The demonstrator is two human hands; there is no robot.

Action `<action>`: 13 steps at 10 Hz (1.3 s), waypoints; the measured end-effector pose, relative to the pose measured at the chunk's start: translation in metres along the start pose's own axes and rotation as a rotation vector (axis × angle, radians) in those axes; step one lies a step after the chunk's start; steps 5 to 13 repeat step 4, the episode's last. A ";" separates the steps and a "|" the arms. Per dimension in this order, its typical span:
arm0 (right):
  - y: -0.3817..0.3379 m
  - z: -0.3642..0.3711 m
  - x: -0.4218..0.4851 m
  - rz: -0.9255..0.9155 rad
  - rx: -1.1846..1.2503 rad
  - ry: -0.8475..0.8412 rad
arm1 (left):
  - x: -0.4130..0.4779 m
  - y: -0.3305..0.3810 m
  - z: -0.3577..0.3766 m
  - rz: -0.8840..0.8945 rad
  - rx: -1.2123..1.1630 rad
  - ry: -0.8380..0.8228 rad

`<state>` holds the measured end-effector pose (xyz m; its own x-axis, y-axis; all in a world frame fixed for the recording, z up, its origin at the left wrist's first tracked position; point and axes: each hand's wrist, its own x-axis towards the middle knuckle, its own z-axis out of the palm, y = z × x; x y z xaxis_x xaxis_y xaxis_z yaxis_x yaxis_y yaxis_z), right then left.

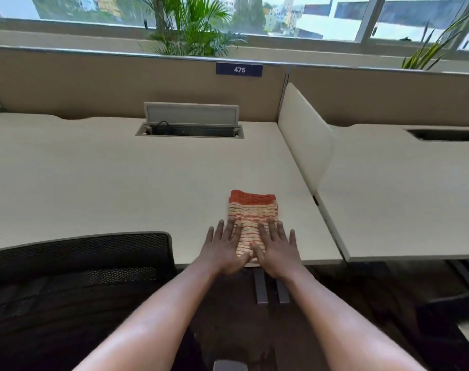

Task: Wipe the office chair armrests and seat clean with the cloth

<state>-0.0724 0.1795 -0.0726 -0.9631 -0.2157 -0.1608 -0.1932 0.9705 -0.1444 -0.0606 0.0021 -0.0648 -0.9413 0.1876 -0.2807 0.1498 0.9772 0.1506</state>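
Hands, two, left hand and right hand, lie flat with fingers spread on one folded orange-striped cloth near the cream bench front edge; one black mesh office chair stands at left.

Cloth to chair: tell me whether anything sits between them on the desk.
Nothing visible does. The folded striped cloth lies near the desk's front edge under the left hand and right hand. The mesh chair stands to its left, with only bare desktop between.

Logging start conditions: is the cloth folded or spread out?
Folded: the cloth lies as a compact layered rectangle on the desk, both hands flat on it.
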 end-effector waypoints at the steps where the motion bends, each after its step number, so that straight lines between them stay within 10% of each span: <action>1: 0.002 -0.001 0.004 0.001 0.006 -0.024 | 0.003 0.001 -0.001 -0.003 0.008 -0.002; 4: -0.017 -0.027 -0.030 -0.013 0.173 0.233 | -0.036 0.001 -0.017 0.072 -0.117 0.273; 13: -0.017 -0.027 -0.030 -0.013 0.173 0.233 | -0.036 0.001 -0.017 0.072 -0.117 0.273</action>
